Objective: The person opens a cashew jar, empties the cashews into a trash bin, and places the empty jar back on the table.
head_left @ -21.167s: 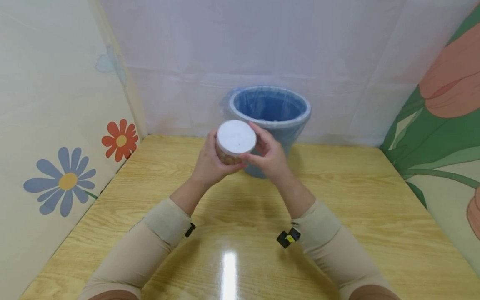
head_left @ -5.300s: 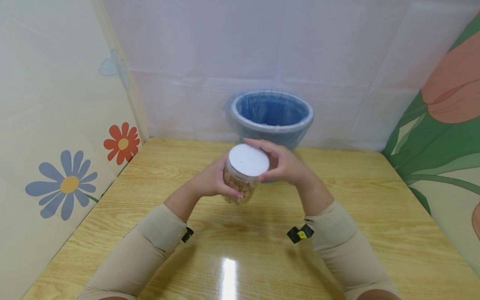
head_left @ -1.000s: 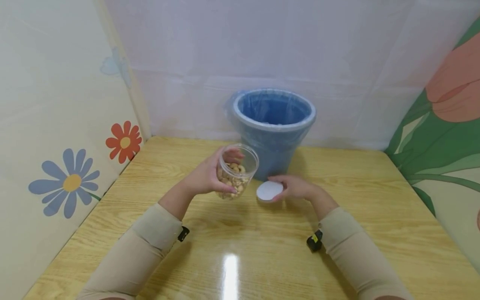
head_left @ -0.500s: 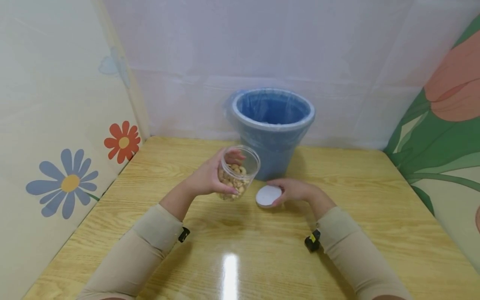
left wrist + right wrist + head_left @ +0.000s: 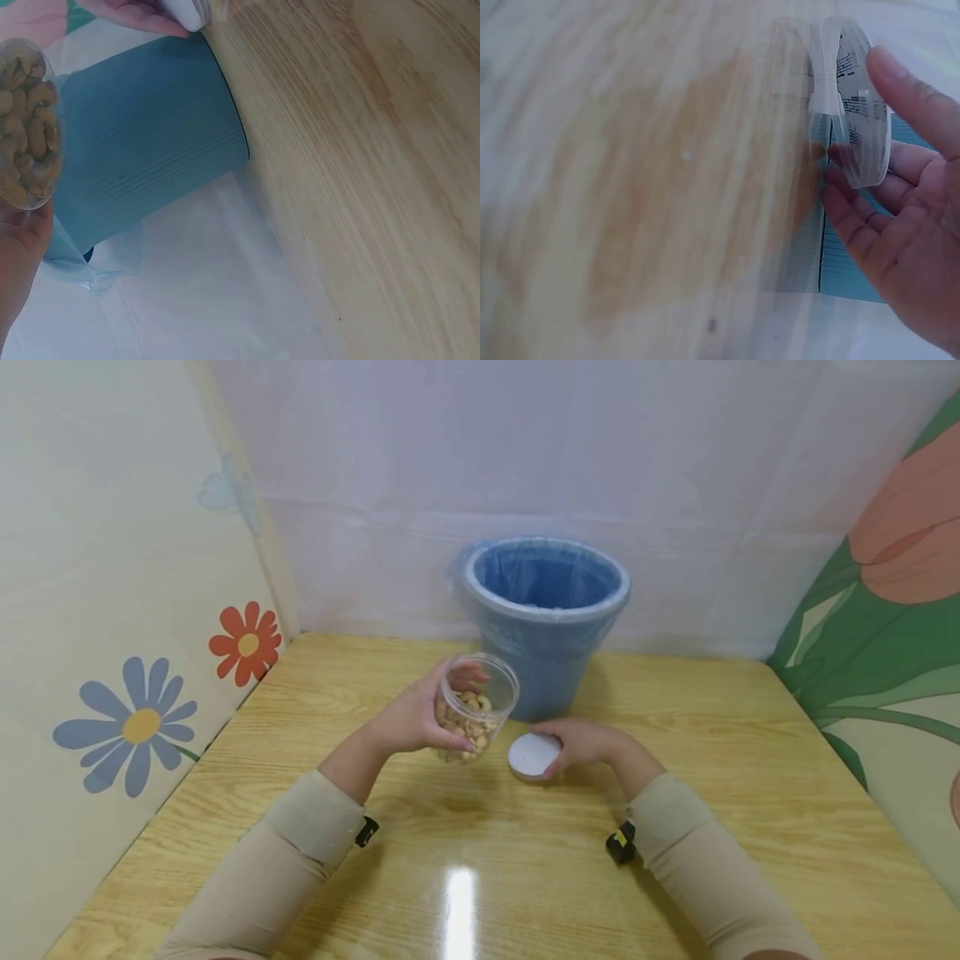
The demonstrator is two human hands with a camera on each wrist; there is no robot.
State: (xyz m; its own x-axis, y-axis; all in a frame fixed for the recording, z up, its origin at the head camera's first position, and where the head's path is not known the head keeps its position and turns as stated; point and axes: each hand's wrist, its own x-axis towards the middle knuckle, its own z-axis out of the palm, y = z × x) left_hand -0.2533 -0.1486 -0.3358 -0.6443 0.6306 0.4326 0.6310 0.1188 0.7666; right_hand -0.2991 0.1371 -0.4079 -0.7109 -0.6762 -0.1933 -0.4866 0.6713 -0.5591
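jar (image 5: 30, 124) cut off, tabletop (image 5: 667, 187) blurred

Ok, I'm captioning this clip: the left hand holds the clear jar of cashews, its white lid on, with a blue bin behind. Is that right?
Not quite: the white lid is off the clear jar; the head view shows the right hand holding it. The left hand does hold the jar of cashews, with the blue bin behind.

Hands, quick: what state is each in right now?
Left hand: holding the jar.
Right hand: holding the lid by its edge.
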